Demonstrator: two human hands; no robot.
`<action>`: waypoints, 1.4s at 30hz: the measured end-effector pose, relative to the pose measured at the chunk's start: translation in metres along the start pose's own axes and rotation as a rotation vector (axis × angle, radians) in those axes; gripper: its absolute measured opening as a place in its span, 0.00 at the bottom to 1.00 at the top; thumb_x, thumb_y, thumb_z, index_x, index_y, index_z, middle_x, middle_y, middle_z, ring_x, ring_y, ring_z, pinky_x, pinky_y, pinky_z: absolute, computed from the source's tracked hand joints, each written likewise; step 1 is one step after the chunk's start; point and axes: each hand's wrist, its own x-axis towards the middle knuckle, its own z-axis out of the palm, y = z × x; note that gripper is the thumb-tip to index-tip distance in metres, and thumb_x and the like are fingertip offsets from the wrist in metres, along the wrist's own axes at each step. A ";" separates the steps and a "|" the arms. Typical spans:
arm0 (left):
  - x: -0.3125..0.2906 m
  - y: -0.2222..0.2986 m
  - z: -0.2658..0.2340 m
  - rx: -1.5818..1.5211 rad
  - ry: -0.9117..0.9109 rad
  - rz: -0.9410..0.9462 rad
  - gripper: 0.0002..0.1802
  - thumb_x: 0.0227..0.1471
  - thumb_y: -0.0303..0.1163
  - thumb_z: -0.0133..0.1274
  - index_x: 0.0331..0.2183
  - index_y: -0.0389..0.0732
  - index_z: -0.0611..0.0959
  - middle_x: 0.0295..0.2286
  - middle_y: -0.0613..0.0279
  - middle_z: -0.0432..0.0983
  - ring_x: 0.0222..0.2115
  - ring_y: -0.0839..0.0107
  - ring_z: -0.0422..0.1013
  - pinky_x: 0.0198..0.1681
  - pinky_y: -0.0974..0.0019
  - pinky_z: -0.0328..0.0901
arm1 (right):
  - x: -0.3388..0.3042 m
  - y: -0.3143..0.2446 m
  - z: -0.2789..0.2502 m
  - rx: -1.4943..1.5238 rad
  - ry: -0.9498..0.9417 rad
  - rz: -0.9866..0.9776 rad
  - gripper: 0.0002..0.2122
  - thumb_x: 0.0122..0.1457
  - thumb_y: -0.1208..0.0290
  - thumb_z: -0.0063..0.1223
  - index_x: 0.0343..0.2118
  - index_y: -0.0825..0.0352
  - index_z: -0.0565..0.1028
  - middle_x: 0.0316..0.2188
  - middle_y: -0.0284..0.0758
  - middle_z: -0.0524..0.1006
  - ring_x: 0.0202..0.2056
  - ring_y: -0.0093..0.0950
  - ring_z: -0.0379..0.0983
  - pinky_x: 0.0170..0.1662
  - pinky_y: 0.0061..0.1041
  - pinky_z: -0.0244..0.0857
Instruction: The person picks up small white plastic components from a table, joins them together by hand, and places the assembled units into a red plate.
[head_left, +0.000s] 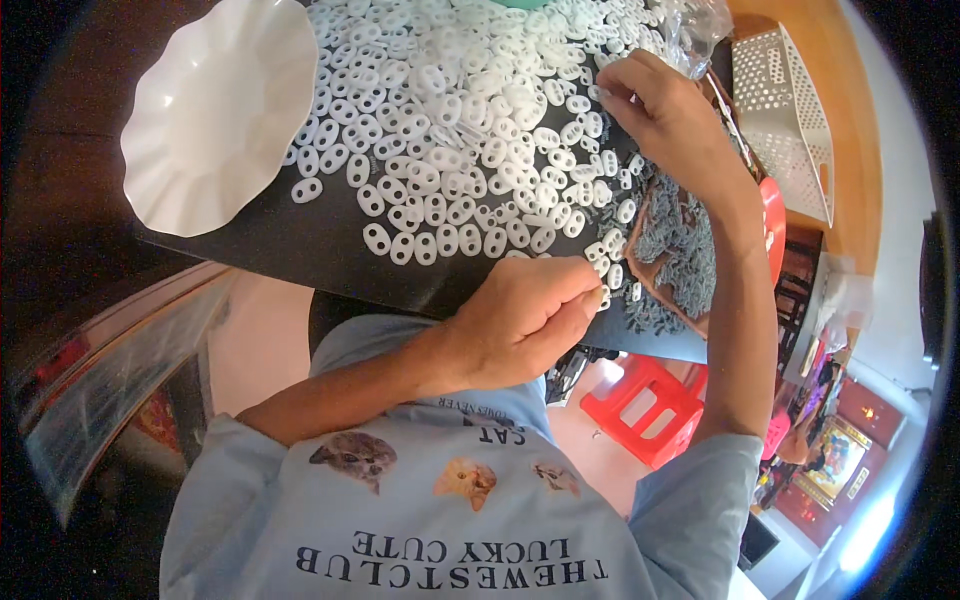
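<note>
A wide spread of small white oval plastic pieces (430, 175), each with two holes, covers the dark tabletop (300, 235). At the table's near edge, my left hand (530, 320) is closed, thumb pressed on curled fingers. A white piece shows beside its fingertips, but whether they grip it cannot be made out. My right hand (660, 115) reaches over the right side of the spread. Its fingers are bent together near a few white pieces, and anything between them is hidden. Under my right forearm lies a heap of small grey-blue pieces (685, 245) with a brown edging.
A white wavy-rimmed dish (145, 150) stands at the far left. Along the right are a white perforated basket (790, 125) and a crumpled clear plastic bag (697, 35). A red plastic stool (640, 415) is below the table, and a green rim shows at the top.
</note>
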 end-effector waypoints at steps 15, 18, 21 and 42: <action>0.000 -0.001 0.001 0.030 0.019 0.035 0.07 0.55 0.27 0.46 0.28 0.35 0.75 0.15 0.63 0.66 0.14 0.75 0.63 0.18 0.68 0.58 | 0.006 0.013 0.006 0.087 -0.024 0.020 0.09 0.55 0.71 0.54 0.31 0.71 0.72 0.20 0.35 0.70 0.23 0.23 0.64 0.28 0.26 0.60; -0.001 0.002 0.000 0.027 0.012 -0.010 0.07 0.55 0.27 0.46 0.28 0.35 0.75 0.15 0.63 0.67 0.14 0.76 0.64 0.18 0.68 0.58 | 0.009 0.012 0.009 0.111 -0.047 0.074 0.09 0.55 0.70 0.54 0.30 0.72 0.71 0.20 0.34 0.69 0.22 0.23 0.62 0.26 0.27 0.58; -0.003 0.001 0.001 0.040 0.017 -0.003 0.07 0.55 0.27 0.46 0.28 0.35 0.75 0.15 0.63 0.67 0.14 0.76 0.64 0.19 0.69 0.58 | 0.010 0.007 0.008 0.114 -0.060 0.090 0.09 0.55 0.71 0.54 0.29 0.72 0.71 0.19 0.33 0.68 0.22 0.22 0.62 0.26 0.26 0.58; -0.013 0.009 0.000 -0.530 0.108 -0.180 0.13 0.59 0.33 0.40 0.32 0.34 0.75 0.18 0.62 0.70 0.12 0.84 0.57 0.13 0.79 0.50 | -0.107 -0.101 -0.015 1.039 -0.173 0.447 0.07 0.61 0.73 0.50 0.31 0.71 0.74 0.22 0.29 0.73 0.27 0.15 0.67 0.30 0.16 0.61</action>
